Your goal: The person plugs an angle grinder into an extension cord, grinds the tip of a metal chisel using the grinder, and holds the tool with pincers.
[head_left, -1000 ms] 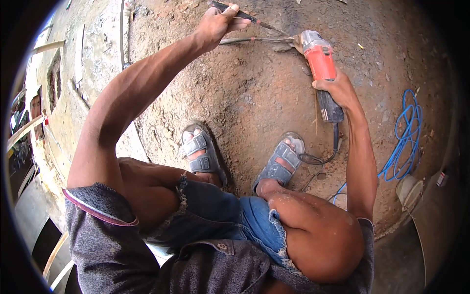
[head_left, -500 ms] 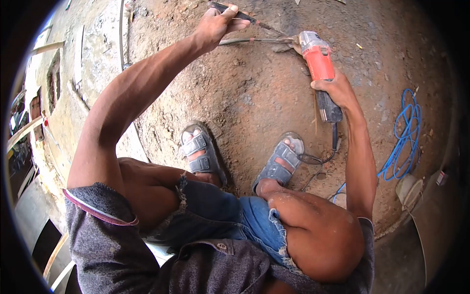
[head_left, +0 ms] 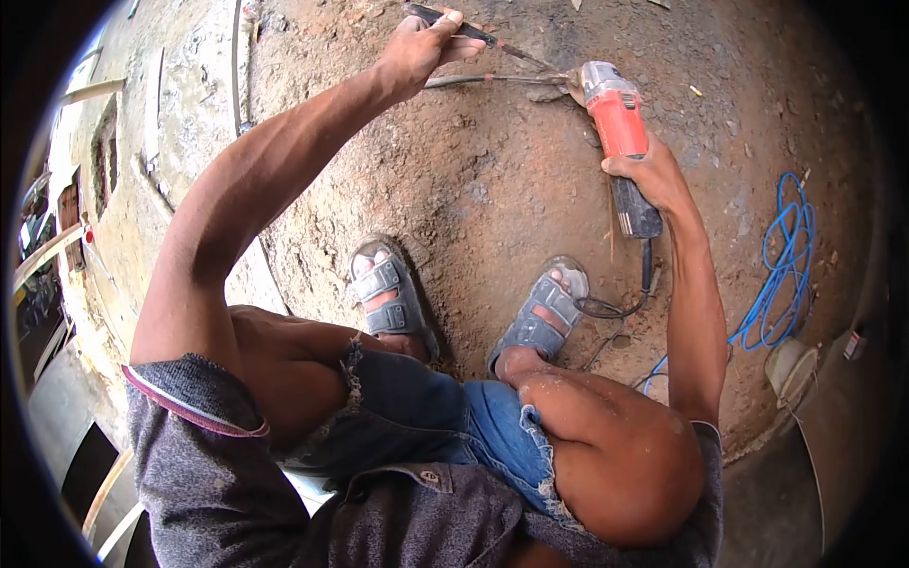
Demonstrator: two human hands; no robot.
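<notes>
My right hand (head_left: 653, 175) is wrapped round the body of a red angle grinder (head_left: 617, 123) with a silver head and a black rear end. At the upper middle, my left hand (head_left: 423, 47) grips the black handle of a long thin metal tool (head_left: 516, 52). That tool slants down to the right, and its far end meets the grinder's head, where the exact contact is hidden. A greenish rod (head_left: 454, 79) lies on the ground just below it, also running toward the grinder's head.
A coil of blue cable (head_left: 788, 260) lies at the right, above a round pale object (head_left: 792, 369). The grinder's black cord (head_left: 648, 265) runs down by my right sandal (head_left: 542, 317). Long strips (head_left: 153, 104) lie at the upper left.
</notes>
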